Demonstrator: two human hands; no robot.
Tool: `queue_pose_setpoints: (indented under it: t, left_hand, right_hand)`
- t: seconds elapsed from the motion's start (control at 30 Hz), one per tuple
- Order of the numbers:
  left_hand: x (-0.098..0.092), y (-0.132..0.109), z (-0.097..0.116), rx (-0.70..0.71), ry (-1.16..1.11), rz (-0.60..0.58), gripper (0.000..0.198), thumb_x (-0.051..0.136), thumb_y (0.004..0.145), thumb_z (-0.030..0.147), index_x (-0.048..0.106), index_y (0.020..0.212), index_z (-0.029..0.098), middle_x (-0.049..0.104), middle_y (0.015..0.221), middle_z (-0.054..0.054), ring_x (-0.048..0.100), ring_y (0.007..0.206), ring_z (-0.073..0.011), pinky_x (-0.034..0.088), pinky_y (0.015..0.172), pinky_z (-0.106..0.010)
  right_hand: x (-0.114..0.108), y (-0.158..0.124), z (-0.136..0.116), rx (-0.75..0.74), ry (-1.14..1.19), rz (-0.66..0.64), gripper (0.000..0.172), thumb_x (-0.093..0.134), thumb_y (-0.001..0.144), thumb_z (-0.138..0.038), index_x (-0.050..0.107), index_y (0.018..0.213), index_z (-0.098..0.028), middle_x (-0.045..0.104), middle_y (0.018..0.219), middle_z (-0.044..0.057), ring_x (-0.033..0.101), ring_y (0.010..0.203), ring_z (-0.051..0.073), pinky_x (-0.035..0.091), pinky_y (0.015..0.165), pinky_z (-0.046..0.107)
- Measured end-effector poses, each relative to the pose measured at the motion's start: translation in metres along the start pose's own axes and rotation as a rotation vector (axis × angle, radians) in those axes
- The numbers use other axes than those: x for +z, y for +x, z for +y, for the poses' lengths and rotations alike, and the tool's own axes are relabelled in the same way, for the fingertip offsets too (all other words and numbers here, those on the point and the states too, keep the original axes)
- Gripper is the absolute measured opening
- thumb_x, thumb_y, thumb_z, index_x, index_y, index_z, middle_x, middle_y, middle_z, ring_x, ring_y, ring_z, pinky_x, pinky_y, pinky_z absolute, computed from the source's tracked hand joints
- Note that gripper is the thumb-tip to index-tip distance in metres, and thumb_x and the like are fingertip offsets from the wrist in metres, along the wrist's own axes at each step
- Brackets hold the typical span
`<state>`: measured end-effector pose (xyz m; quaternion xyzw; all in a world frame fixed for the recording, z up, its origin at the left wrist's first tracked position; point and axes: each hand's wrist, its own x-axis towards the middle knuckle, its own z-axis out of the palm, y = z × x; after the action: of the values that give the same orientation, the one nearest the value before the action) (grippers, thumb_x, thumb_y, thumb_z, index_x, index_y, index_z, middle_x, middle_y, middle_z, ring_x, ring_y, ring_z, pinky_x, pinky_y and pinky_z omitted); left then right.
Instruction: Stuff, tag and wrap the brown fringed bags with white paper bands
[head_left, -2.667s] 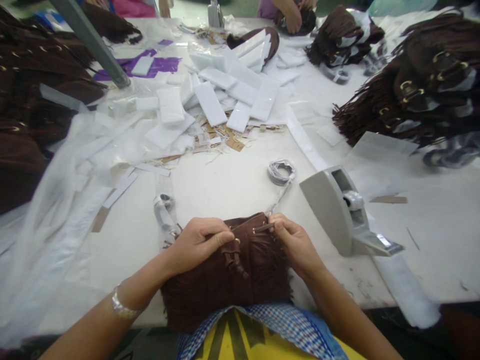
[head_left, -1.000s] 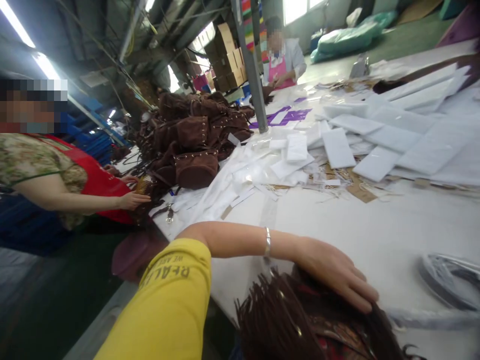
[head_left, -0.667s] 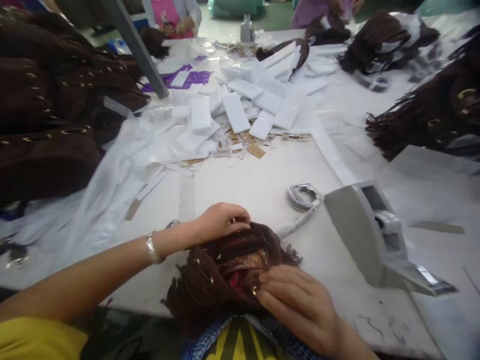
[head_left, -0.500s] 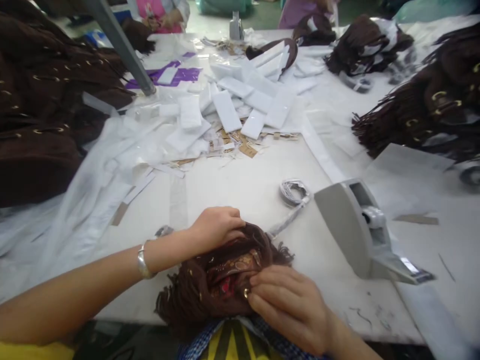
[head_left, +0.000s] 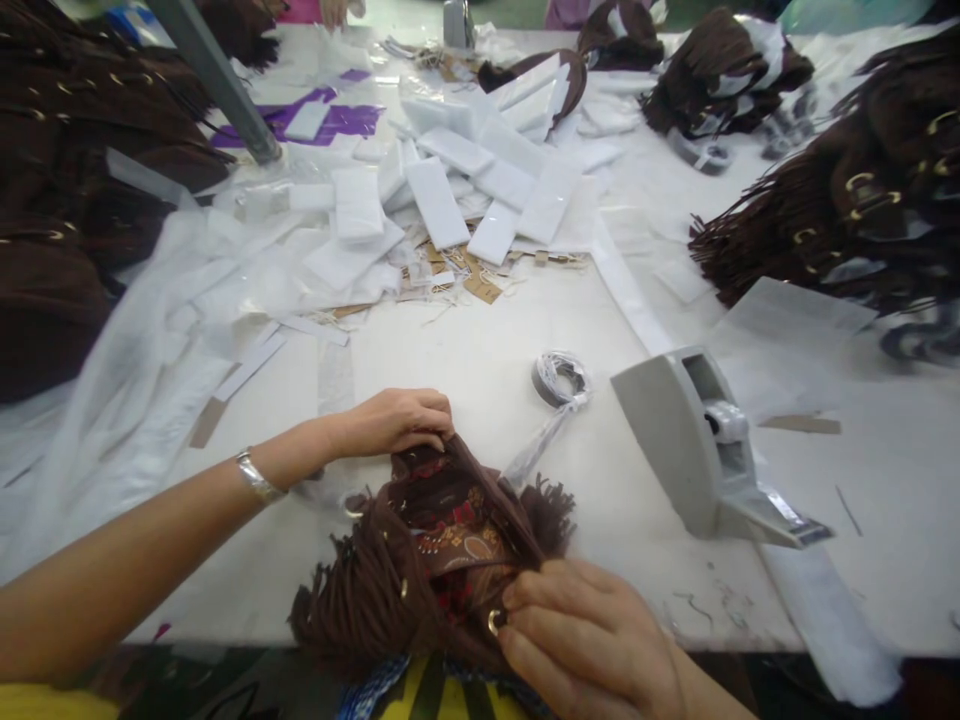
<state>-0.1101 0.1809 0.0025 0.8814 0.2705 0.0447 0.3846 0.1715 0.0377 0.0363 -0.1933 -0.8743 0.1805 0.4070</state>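
A dark brown fringed bag (head_left: 375,590) lies at the table's front edge, its mouth spread wide. Inside it shows a patterned reddish-brown lining (head_left: 465,545). My left hand (head_left: 401,420), a silver bracelet on its wrist, pinches the far rim of the bag. My right hand (head_left: 585,630) is closed on the near right rim, beside a gold eyelet (head_left: 495,620). Just beyond the bag, a strap coil wrapped in clear plastic (head_left: 561,380) rests on the table, its wrapped tail running toward the bag.
A grey tape dispenser (head_left: 675,440) stands to the right. White foam pads (head_left: 439,205) and brown tags (head_left: 480,285) are heaped mid-table. More brown bags pile up at left (head_left: 67,200) and right (head_left: 847,200). A grey metal post (head_left: 225,85) rises at the left. Part of another person's hand (head_left: 337,10) shows at the far edge.
The bag's mouth is stretched wider and more of the lining shows. My left hand has drawn the far rim leftward; my right hand keeps its hold. The whole view has shifted slightly.
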Motion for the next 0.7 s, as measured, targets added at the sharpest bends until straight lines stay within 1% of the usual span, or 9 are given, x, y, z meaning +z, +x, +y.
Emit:
queue_pose_setpoints:
  t: [0.17,0.27,0.33,0.4,0.47,0.5,0.57,0.63,0.7]
  left_hand:
    - [0.004,-0.006,0.002,-0.072,-0.218,0.146,0.022,0.055,0.095,0.034,0.067,0.091,0.017,0.064,0.094,-0.006,0.06,0.089,-0.0143,0.046,0.085,-0.025]
    - [0.006,-0.005,0.014,-0.123,-0.354,0.179,0.023,0.06,0.092,0.037,0.067,0.086,0.016,0.063,0.091,-0.006,0.06,0.087,-0.0149,0.048,0.084,-0.028]
    - [0.006,-0.003,0.025,-0.139,-0.389,0.187,0.023,0.061,0.091,0.038,0.067,0.087,0.016,0.063,0.092,-0.006,0.059,0.087,-0.0151,0.048,0.083,-0.029]
    - [0.004,-0.001,0.037,-0.133,-0.406,0.184,0.021,0.061,0.091,0.036,0.068,0.088,0.017,0.063,0.093,-0.006,0.059,0.087,-0.0149,0.049,0.082,-0.028]
    - [0.002,0.001,0.048,-0.115,-0.406,0.176,0.018,0.061,0.092,0.034,0.068,0.089,0.017,0.063,0.093,-0.005,0.059,0.088,-0.0144,0.049,0.083,-0.028]
    - [0.001,0.001,0.052,-0.104,-0.402,0.174,0.017,0.061,0.092,0.033,0.068,0.09,0.017,0.062,0.093,-0.005,0.059,0.088,-0.0143,0.048,0.083,-0.027]
    - [0.0,0.001,0.058,-0.088,-0.386,0.166,0.016,0.061,0.092,0.031,0.068,0.09,0.017,0.062,0.092,-0.004,0.059,0.089,-0.0142,0.048,0.084,-0.027]
    - [0.0,-0.001,0.06,-0.103,-0.362,0.156,0.015,0.06,0.092,0.03,0.069,0.09,0.018,0.062,0.092,-0.004,0.059,0.089,-0.014,0.048,0.085,-0.027]
    - [0.002,-0.005,0.062,-0.166,-0.333,0.175,0.016,0.058,0.093,0.031,0.069,0.091,0.019,0.063,0.096,-0.005,0.061,0.092,-0.0145,0.05,0.085,-0.027]
  right_hand:
    - [-0.004,0.003,-0.004,0.039,0.033,0.022,0.024,0.047,0.097,-0.012,0.07,0.094,-0.013,0.073,0.074,0.005,0.071,0.083,0.015,0.058,0.076,0.023]
    - [-0.009,0.004,-0.001,0.094,0.057,-0.018,0.021,0.054,0.098,-0.028,0.069,0.098,-0.013,0.072,0.074,0.006,0.072,0.079,0.015,0.059,0.072,0.022]
    - [-0.011,0.008,0.005,0.159,0.02,0.036,0.028,0.054,0.098,-0.037,0.068,0.103,-0.013,0.073,0.08,0.008,0.071,0.076,0.015,0.059,0.068,0.022]
    - [-0.012,0.016,0.014,0.282,-0.106,0.149,0.023,0.055,0.097,-0.031,0.067,0.111,-0.017,0.073,0.091,0.008,0.071,0.082,0.017,0.06,0.074,0.025]
    - [-0.011,0.025,0.026,0.434,-0.259,0.156,0.029,0.061,0.091,-0.026,0.064,0.12,-0.021,0.071,0.106,0.01,0.068,0.098,0.022,0.058,0.088,0.036]
    - [-0.01,0.029,0.031,0.506,-0.315,0.096,0.036,0.065,0.088,-0.027,0.063,0.124,-0.021,0.069,0.113,0.011,0.065,0.106,0.026,0.055,0.093,0.041]
    - [-0.007,0.033,0.041,0.618,-0.348,-0.109,0.045,0.067,0.085,-0.034,0.06,0.128,-0.02,0.069,0.116,0.013,0.064,0.108,0.029,0.055,0.089,0.044]
    - [-0.005,0.031,0.046,0.714,-0.313,-0.323,0.037,0.065,0.087,-0.031,0.064,0.122,-0.02,0.073,0.103,0.009,0.069,0.093,0.026,0.056,0.075,0.037]
    - [-0.003,0.027,0.048,0.786,-0.289,-0.441,0.022,0.061,0.089,-0.026,0.069,0.11,-0.023,0.074,0.087,0.004,0.07,0.078,0.021,0.053,0.066,0.031]
